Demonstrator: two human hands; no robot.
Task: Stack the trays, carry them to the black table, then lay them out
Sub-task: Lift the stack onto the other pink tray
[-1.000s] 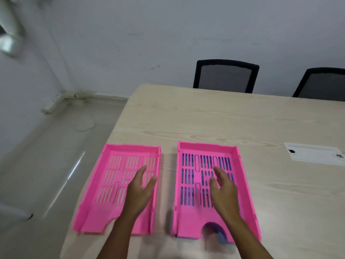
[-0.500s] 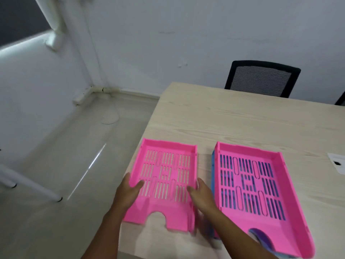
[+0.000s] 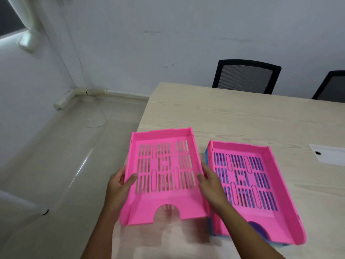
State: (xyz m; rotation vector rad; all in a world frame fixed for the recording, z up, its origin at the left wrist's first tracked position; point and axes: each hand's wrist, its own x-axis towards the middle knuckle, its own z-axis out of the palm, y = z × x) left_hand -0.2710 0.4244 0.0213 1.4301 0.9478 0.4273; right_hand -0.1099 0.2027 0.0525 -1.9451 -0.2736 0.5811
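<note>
Pale wooden table (image 3: 233, 116), white-walled room

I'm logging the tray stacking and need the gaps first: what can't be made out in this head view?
- Stack under the right slotted pink plastic tray: blue edges show, but the count is hidden by that tray.
- Left slotted pink plastic tray: its near edge is motion-blurred.
- Right hand: fingers hidden behind the left tray's wall.
- Black table: outside the frame.

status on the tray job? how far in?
Early. Done: the right-hand pink tray already sits on a blue one. In hand: the left hand and right hand grip the sides of the loose pink tray, apparently lifted. Left: add it to the stack on the wooden table, carry, lay out. No black table in view.
</note>
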